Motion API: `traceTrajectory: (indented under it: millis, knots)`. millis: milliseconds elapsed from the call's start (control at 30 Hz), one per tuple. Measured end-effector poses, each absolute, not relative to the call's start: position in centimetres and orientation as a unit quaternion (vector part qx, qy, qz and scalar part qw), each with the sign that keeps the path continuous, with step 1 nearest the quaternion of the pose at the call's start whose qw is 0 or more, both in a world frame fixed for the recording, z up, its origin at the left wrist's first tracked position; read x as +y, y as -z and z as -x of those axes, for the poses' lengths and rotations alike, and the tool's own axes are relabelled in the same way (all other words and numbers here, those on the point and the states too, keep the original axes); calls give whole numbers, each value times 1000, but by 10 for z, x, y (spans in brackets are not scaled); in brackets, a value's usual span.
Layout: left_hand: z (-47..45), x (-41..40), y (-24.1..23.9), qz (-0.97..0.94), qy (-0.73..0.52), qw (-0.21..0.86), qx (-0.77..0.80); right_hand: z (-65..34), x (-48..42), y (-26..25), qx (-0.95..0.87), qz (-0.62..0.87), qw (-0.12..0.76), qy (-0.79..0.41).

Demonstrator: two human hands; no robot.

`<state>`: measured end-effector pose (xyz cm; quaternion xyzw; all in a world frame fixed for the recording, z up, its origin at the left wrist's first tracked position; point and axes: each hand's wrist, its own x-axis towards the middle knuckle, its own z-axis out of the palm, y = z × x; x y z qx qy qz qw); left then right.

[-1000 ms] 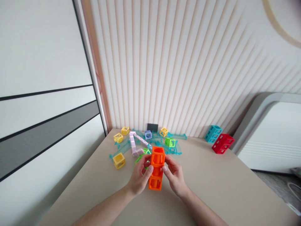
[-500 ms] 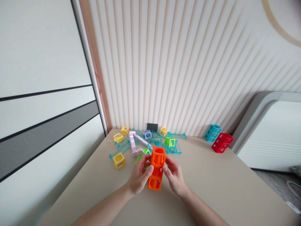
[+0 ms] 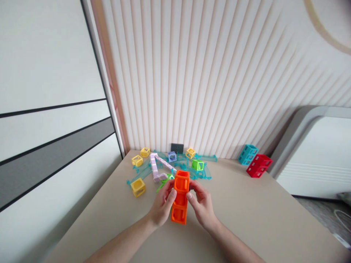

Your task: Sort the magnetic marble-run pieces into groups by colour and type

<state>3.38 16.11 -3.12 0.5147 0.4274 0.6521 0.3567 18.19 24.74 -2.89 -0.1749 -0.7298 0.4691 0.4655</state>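
Observation:
An orange stack of three hollow cube blocks (image 3: 180, 197) stands upright, tilted slightly, between my two hands. On its left side, my left hand (image 3: 163, 204) grips it, thumb on the near face and fingers behind. From the right, my right hand (image 3: 201, 204) holds it the same way, thumb against the middle cube. Behind my left hand lies a green piece (image 3: 164, 181), partly hidden by the fingers. Whether the stack's base touches the table cannot be made out.
Yellow cubes (image 3: 138, 187), a lilac track piece (image 3: 155, 167), clear teal tracks (image 3: 148, 171), a purple cube (image 3: 172, 156) and a green cube (image 3: 197, 165) lie at the back left of the table (image 3: 241, 215). Blue (image 3: 247, 154) and red (image 3: 259, 166) block stacks stand back right.
The orange stack has turned and tipped a little in my hands, its top shifting left and its near faces showing more. Both hands keep their hold.

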Motion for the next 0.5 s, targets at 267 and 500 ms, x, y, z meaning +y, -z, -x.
traceTrajectory:
  millis: [267,500]
  knots:
    - [-34,163,31,-520,-646,355,431,-180,244,27,-715,190,456,-495]
    - [-34,161,30,-521,-643,349,439,-182,243,29,-714,183,454,-501]
